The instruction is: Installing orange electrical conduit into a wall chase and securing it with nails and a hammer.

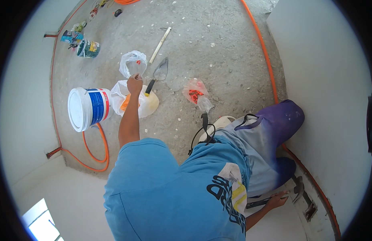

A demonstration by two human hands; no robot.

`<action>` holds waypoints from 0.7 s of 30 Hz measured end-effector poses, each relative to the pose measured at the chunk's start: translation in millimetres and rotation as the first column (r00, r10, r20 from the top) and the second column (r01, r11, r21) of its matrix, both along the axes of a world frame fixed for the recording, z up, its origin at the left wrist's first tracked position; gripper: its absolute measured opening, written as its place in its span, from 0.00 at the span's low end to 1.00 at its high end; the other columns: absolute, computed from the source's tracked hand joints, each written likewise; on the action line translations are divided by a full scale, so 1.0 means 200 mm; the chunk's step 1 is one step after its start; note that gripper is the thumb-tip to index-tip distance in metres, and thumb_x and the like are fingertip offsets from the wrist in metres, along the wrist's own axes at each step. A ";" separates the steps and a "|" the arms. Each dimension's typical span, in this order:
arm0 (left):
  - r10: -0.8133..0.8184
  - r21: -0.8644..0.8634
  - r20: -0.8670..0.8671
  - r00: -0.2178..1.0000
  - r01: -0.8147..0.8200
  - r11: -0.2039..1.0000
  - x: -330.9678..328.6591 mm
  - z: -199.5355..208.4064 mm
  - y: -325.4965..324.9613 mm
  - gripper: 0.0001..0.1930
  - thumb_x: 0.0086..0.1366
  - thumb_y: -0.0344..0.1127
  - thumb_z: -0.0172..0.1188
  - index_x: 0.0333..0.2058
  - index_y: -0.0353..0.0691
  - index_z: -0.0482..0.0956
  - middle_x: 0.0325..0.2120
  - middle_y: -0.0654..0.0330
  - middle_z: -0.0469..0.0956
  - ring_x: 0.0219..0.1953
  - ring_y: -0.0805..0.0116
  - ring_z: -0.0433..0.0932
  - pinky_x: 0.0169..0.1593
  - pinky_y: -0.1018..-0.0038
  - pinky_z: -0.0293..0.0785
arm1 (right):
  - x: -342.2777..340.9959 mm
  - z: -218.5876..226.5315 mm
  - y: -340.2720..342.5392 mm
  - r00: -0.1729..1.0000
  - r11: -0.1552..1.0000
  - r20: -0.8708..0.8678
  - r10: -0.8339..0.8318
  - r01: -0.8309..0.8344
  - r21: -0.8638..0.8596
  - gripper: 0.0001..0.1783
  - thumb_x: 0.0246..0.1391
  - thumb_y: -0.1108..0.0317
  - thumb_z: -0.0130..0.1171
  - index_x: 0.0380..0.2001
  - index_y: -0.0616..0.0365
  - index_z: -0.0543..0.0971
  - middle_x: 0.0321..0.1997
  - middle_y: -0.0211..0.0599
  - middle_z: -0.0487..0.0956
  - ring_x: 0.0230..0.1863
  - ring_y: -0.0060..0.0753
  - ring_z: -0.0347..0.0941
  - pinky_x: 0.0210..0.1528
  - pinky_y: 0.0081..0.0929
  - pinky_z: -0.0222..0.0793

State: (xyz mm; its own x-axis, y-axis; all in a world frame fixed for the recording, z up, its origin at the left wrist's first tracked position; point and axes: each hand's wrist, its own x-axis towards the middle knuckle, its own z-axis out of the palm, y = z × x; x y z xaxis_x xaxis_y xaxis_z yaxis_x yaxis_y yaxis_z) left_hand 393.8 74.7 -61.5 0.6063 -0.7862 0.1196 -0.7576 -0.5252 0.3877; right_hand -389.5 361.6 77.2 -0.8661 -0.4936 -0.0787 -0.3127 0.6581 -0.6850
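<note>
My left hand [135,83] is stretched out over the floor, its fingers closed at the near rim of a thin white plastic bag [127,61]. What the fingers hold is hidden. Just below it, a second white plastic bag [150,105] shows something orange inside, and a trowel [161,72] lies with its black handle against that bag. Low on the right, beside my bent knees, my right hand [277,200] is wrapped round the dark handle of a hammer [299,189]. The hammer's head is close to the wall's foot.
A white bucket [78,109] lies at the left by an orange hose [106,149]. A clear bag of red-orange pieces [195,94] lies near my knees. A long-handled tool [160,45] and a green bucket [88,48] are farther off. Orange conduit [262,44] runs along the right wall.
</note>
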 end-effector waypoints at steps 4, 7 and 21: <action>-0.145 0.150 0.082 0.986 0.131 0.980 -0.05 -0.08 0.14 0.15 0.58 0.38 0.61 0.42 0.39 0.83 0.33 0.52 0.83 0.34 0.60 0.83 0.41 0.67 0.77 | -0.05 -0.06 -0.14 0.991 0.990 -0.020 0.134 -0.133 0.044 0.25 0.63 0.50 0.54 0.37 0.67 0.73 0.21 0.35 0.69 0.15 0.21 0.63 0.14 0.19 0.54; -0.289 0.088 -0.142 0.947 0.303 0.949 -0.36 -0.14 0.18 0.14 0.57 0.38 0.62 0.39 0.37 0.83 0.30 0.53 0.81 0.33 0.58 0.80 0.41 0.66 0.75 | -0.04 -0.04 -0.26 0.982 0.944 0.057 0.179 -0.188 0.272 0.28 0.62 0.50 0.54 0.42 0.72 0.74 0.28 0.44 0.75 0.21 0.30 0.69 0.20 0.26 0.62; -0.109 0.222 -0.236 0.966 0.163 0.961 -1.42 -0.59 0.18 0.36 0.41 0.40 0.75 0.51 0.40 0.73 0.55 0.42 0.63 0.56 0.42 0.65 0.56 0.54 0.66 | 0.05 -0.04 -0.38 0.858 0.815 -0.089 0.505 -0.441 0.376 0.30 0.63 0.55 0.53 0.49 0.79 0.72 0.46 0.65 0.78 0.47 0.58 0.75 0.51 0.41 0.68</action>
